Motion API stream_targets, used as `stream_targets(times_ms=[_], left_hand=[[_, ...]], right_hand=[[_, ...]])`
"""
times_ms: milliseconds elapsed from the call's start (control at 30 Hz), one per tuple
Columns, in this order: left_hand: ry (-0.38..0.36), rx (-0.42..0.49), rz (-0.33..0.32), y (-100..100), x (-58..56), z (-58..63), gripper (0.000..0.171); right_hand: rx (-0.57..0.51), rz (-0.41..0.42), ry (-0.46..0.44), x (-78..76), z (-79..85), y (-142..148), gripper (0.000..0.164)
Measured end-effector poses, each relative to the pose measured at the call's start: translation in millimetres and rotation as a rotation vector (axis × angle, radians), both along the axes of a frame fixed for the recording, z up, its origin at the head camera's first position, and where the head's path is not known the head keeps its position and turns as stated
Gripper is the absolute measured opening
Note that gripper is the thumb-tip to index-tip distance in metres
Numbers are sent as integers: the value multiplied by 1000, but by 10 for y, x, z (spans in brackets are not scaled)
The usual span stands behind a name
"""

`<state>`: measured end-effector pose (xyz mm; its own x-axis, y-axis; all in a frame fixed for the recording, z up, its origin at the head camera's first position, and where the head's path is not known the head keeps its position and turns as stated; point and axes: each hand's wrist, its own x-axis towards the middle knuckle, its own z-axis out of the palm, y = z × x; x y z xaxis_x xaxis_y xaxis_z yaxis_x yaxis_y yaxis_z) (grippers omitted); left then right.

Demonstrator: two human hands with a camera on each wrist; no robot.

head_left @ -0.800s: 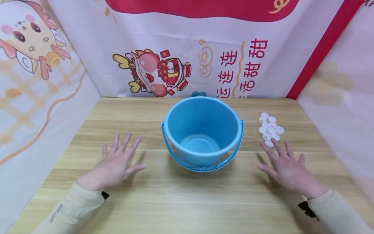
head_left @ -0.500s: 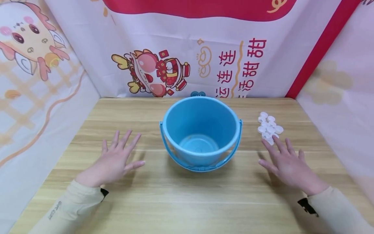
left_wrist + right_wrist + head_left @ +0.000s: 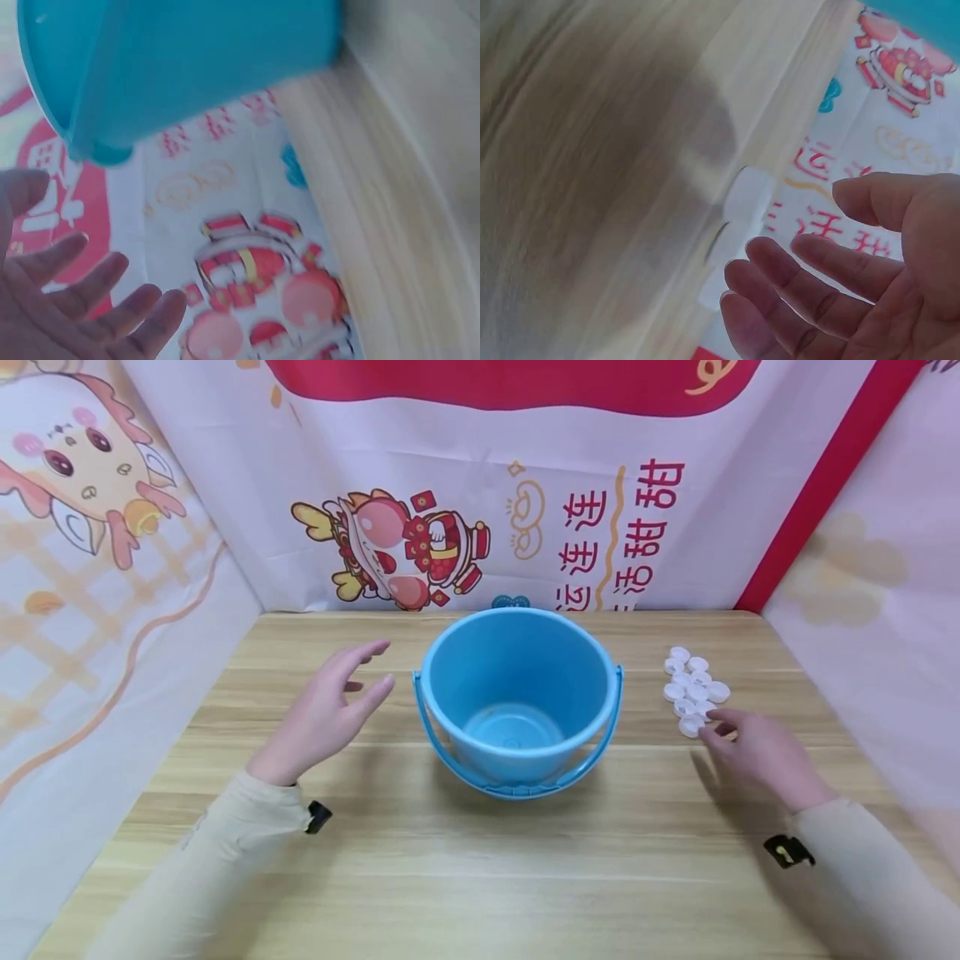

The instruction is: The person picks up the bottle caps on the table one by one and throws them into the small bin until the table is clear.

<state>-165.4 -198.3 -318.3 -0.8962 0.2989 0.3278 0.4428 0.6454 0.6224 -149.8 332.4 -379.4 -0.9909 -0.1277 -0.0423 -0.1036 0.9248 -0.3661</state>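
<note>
A light blue bucket (image 3: 517,760) stands upright on the table with its handle lowered toward the person. Left of its rim, my left hand (image 3: 322,718) hovers with thumb and fingers apart; the left wrist view shows the bucket's wall (image 3: 217,60) beyond loosely bent fingers (image 3: 135,311). Several small round white caps (image 3: 696,692) lie bunched to the right of the bucket. My right hand (image 3: 768,756) is at the near side of this heap, fingertips right at the nearest cap (image 3: 691,726). In the right wrist view its fingers (image 3: 817,289) are relaxed and hold nothing, with white caps (image 3: 746,199) behind them.
The wooden tabletop (image 3: 480,877) has printed cloth walls on its left, right and far sides. The far cloth (image 3: 480,460) hangs just behind the bucket. A black band (image 3: 789,852) shows under the right sleeve, another black piece (image 3: 318,817) by the left one.
My left hand has risen and moved right toward the bucket, turning from palm-down to sideways. The right hand's spread fingers have drawn together beside the caps. Bucket and caps stay put.
</note>
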Motion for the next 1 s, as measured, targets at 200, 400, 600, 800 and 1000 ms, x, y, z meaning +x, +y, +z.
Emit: stream_targets(times_ms=[200, 400, 600, 800, 1000], left_hand=[[-53, 127, -1, 298, -92, 128, 51], [19, 129, -115, 451, -140, 130, 48], [238, 49, -266, 470, -165, 49, 39], [330, 25, -398, 445, -152, 14, 26], [364, 45, -472, 449, -165, -17, 22]], right_hand=[[6, -50, -65, -139, -79, 109, 62], [19, -45, -96, -224, -118, 96, 69], [27, -52, -100, -273, -147, 90, 68], [52, -69, -102, -295, -153, 56, 67], [69, -71, -89, -316, -158, 20, 68]])
